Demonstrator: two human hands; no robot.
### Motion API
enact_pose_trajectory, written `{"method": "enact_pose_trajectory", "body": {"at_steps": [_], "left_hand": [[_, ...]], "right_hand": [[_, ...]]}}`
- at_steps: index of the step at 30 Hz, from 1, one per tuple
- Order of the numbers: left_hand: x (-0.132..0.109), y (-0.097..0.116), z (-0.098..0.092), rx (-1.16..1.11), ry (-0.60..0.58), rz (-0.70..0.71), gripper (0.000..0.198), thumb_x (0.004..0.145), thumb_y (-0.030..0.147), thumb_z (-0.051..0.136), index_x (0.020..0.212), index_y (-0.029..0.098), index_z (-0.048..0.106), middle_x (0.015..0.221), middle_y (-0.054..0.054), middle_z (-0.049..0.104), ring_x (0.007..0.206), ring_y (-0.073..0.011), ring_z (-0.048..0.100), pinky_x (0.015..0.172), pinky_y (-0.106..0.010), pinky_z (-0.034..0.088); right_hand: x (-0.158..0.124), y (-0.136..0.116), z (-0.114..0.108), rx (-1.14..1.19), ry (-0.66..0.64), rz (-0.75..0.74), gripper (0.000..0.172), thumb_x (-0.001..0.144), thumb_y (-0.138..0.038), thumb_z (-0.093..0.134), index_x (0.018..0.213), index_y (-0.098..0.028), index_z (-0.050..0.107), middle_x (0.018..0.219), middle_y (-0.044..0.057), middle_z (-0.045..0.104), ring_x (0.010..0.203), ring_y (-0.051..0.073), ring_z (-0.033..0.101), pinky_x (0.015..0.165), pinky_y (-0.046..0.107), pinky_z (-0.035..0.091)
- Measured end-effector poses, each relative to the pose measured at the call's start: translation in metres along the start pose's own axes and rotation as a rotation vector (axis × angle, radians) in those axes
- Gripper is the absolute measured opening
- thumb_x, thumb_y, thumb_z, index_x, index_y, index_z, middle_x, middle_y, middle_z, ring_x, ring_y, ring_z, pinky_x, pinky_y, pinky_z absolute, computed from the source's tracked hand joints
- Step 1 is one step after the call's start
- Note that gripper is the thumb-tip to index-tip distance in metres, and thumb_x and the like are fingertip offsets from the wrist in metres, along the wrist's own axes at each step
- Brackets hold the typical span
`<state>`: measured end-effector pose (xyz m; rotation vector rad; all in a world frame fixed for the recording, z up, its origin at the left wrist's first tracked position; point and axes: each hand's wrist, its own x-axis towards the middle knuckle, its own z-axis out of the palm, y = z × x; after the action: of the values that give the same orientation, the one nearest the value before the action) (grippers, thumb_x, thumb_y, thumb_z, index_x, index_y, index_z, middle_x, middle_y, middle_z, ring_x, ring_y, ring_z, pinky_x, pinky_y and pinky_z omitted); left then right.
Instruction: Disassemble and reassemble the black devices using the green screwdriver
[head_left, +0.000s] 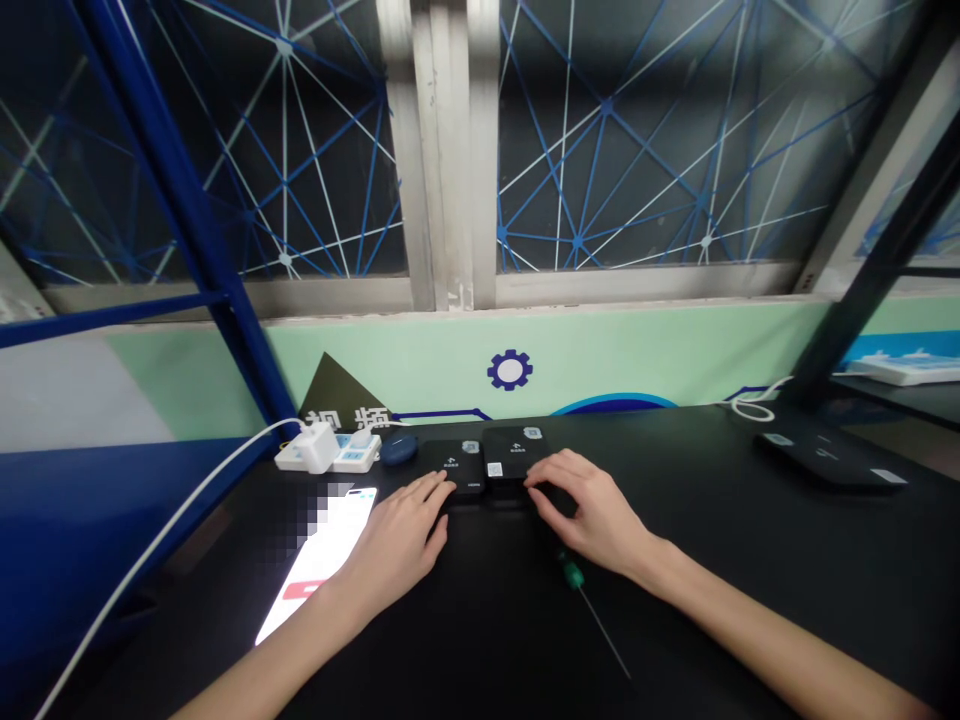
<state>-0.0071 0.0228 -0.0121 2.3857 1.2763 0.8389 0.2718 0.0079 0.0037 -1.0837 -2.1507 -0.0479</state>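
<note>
Two small black boxes with white labels sit side by side on the black table: the left box [459,466] and the right box [516,455]. My left hand [401,535] lies flat with fingers stretched, fingertips touching the near edge of the left box. My right hand [585,510] has its fingers spread and curved, tips resting at the near edge of the right box. Neither hand holds anything. A green-handled screwdriver [576,577] lies on the table just under my right wrist.
A lit phone [319,565] lies left of my left hand. Behind it sit a white power strip [328,452] with a charger and white cable [150,560], and a dark blue oval item [399,449]. Another black device [825,455] lies far right. Blue shelf frame [187,210] stands left.
</note>
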Motion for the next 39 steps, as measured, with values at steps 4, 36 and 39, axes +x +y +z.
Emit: {"method": "enact_pose_trajectory", "body": {"at_steps": [4,36,39], "left_hand": [[-0.001,0.0,0.0,0.062,-0.011,0.033,0.039,0.092,0.032,0.054,0.13,0.024,0.061,0.144,-0.008,0.053,0.132,-0.0337,0.048,0.109,-0.051,0.036],[0.0,0.011,-0.001,0.357,-0.001,0.039,0.058,0.099,0.051,0.043,0.15,0.027,0.03,0.152,-0.007,0.041,0.134,-0.0292,0.045,0.105,-0.046,0.044],[0.0,0.01,0.0,0.364,0.002,0.055,0.054,0.098,0.049,0.045,0.147,0.028,0.035,0.149,-0.006,0.045,0.133,-0.0292,0.047,0.104,-0.046,0.044]], "right_hand": [[0.0,0.011,0.005,-0.132,-0.018,0.033,0.034,0.092,-0.025,0.057,0.125,-0.021,0.063,0.13,0.012,0.063,0.116,0.029,0.059,0.099,0.048,0.047],[-0.004,-0.002,0.012,0.192,-0.075,0.001,0.027,0.093,-0.028,0.063,0.119,-0.027,0.069,0.125,0.005,0.069,0.114,0.023,0.064,0.102,0.039,0.05],[-0.002,-0.002,0.01,0.197,-0.063,0.01,0.024,0.093,-0.027,0.062,0.116,-0.026,0.07,0.122,0.005,0.069,0.11,0.022,0.065,0.098,0.039,0.051]]}}
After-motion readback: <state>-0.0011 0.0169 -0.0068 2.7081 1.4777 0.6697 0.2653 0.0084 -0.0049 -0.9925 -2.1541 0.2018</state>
